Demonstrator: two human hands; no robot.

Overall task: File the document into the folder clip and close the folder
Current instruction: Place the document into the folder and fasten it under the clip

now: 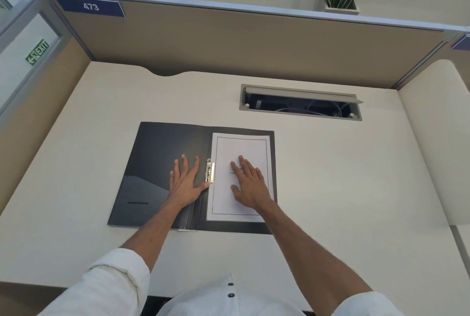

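Document (241, 152) lies on the right half of the open folder (157, 152) at frame centre on the desk (330, 175). Right hand (250, 183) rests flat on it, fingers spread. Left hand (185, 180) lies spread on the left cover, thumb touching the clip (210, 170).
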